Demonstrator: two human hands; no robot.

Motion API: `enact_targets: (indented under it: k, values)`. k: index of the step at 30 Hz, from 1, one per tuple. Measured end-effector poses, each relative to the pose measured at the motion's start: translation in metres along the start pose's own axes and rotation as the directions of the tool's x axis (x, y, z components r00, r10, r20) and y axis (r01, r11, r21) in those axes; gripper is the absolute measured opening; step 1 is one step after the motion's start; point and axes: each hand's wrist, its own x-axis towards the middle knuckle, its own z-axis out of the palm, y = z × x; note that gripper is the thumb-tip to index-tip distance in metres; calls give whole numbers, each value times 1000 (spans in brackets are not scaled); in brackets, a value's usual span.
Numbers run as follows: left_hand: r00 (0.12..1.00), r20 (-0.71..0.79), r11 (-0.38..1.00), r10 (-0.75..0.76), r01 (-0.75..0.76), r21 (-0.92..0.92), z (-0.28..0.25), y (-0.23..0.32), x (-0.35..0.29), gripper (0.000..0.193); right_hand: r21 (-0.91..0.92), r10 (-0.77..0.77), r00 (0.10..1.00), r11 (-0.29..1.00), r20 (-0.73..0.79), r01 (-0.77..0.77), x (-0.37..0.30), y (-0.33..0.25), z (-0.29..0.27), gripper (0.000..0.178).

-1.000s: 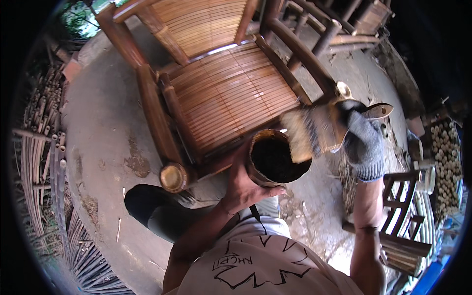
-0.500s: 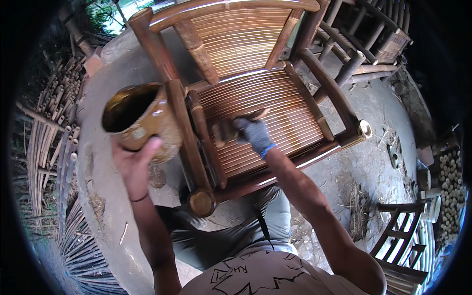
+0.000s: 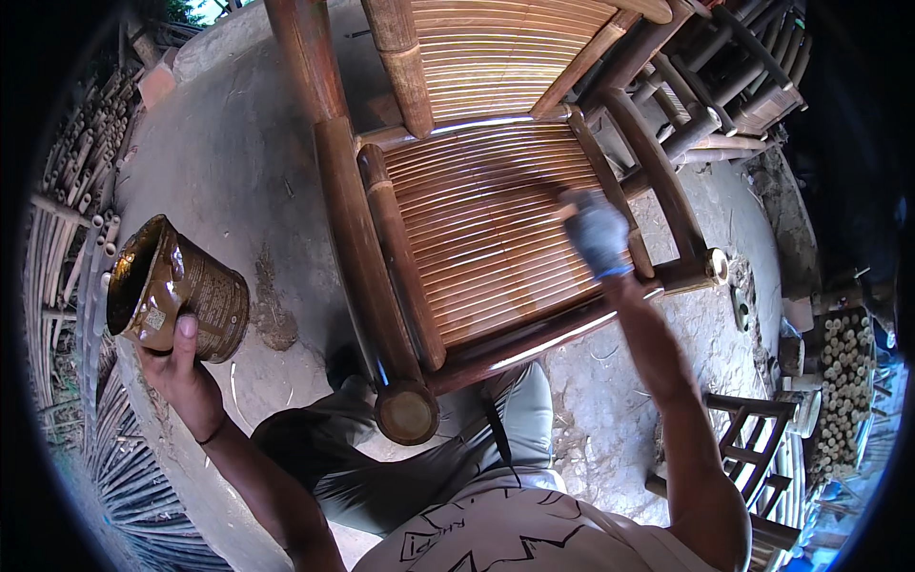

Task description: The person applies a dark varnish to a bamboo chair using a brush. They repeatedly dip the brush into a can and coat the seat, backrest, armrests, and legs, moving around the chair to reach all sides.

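My left hand (image 3: 186, 381) grips a tin can (image 3: 205, 296) off to the left, its thumb on the outer wall. The can is tilted, and glossy brown drips coat its rim and side; its inside is dark. My right hand (image 3: 599, 236), in a grey glove with a blue cuff, is closed around a paintbrush (image 3: 570, 208), smeared by motion. The hand is over the right part of the slatted seat of a brown bamboo chair (image 3: 496, 238). Most of the brush is hidden or blurred, so I cannot tell whether its bristles touch the slats. The seat looks shiny.
Another bamboo chair (image 3: 724, 95) stands at the back right. Bamboo poles (image 3: 81, 191) lie piled along the left side. A small bamboo frame (image 3: 753, 439) and a stack of cut bamboo ends (image 3: 843, 381) are at the lower right. Concrete floor (image 3: 219, 124) surrounds the chair.
My right hand has swept rightward across the seat with the brush. My left hand has carried the can left and down, away from the chair's arm. The view has shifted slightly.
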Motion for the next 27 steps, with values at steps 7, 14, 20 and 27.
enact_targets:
  k: [7,14,20,27]
  values:
    - [1000,-22,999,0,1,51,7,-3,6,68,647,138,936,690,323,-325,0,-200,9,31]
    - [999,-6,997,-35,36,74,9,-6,5,73,747,614,748,368,252,-554,0,57,14,25]
    - [996,-32,993,-84,87,84,5,-11,7,72,373,28,999,927,40,-41,32,73,-43,22]
    - [997,44,994,-64,60,89,11,-15,2,69,-131,219,944,973,246,-192,-22,52,-61,15]
